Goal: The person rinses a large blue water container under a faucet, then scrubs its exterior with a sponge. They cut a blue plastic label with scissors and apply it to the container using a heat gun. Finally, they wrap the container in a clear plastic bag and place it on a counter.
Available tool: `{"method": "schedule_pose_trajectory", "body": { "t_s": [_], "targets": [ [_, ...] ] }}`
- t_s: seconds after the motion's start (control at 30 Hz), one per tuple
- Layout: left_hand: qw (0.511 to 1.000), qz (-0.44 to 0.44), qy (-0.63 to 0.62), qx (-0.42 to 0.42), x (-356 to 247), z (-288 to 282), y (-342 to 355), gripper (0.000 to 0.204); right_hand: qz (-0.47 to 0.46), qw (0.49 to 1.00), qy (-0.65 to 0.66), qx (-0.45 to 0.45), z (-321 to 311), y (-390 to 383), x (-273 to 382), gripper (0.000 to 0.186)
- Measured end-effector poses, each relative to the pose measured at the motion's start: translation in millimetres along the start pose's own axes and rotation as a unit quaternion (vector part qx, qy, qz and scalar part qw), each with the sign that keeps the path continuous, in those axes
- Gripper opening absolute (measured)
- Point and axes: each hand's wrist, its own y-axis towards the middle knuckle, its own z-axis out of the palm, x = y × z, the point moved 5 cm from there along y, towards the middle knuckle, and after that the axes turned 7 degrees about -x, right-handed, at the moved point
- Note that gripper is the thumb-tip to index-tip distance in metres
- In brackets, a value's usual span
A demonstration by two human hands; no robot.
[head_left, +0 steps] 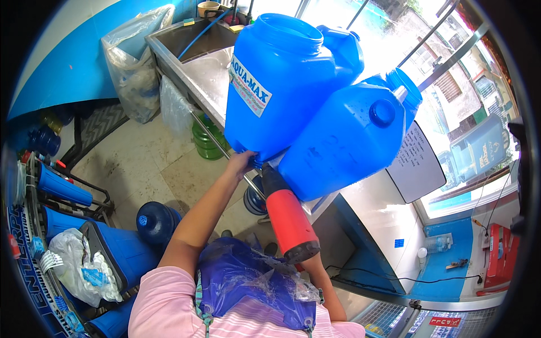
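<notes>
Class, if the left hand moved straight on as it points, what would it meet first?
Likely the labelled blue container, low down; whether the left hand touches it now is unclear.

Left hand (242, 161) forward, arm (205, 213) outstretched

Bright daylight glares through the window (431, 73) — partly blown out — while lines bend toward the edges

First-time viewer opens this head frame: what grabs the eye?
The big blue jugs at upper centre, on the steel sink counter. Then the red-and-black tool just below them, its dark tip close to the left hand at the foot of the labelled jug.
</notes>
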Motion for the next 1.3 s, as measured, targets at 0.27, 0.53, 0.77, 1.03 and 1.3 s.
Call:
{"method": "schedule_pose_trajectory", "body": {
  "t_s": [0.27, 0.53, 0.77, 1.03, 1.3],
  "targets": [
    [0.996, -0.048, -0.049, 0.051, 8.4, 5.9, 15.1, 0.022, -0.032, 0.999, -0.015, 0.027, 2.8, 1.1, -46.1, 0.066],
    [0.998, -0.044, -0.014, 0.041, 11.0, 4.9, 17.6, 0.019, -0.119, 0.992, -0.024, 0.019, 6.8, 13.2, -21.3, 0.062],
    [0.989, -0.030, -0.098, 0.108, 17.4, 6.7, 26.1, 0.024, -0.135, 0.989, -0.047, 0.043, 17.1, 25.0, 27.5, 0.048],
    [0.904, -0.140, -0.324, 0.244, 32.7, -18.0, 31.5, 0.042, -0.149, 0.981, -0.105, 0.073, 41.1, 36.4, 42.2, 0.048],
    [0.941, -0.112, -0.287, 0.140, 33.6, -18.6, 24.2, 0.051, -0.138, 0.963, -0.200, 0.118, 68.4, 34.6, 48.1, 0.060]
  ]
}}
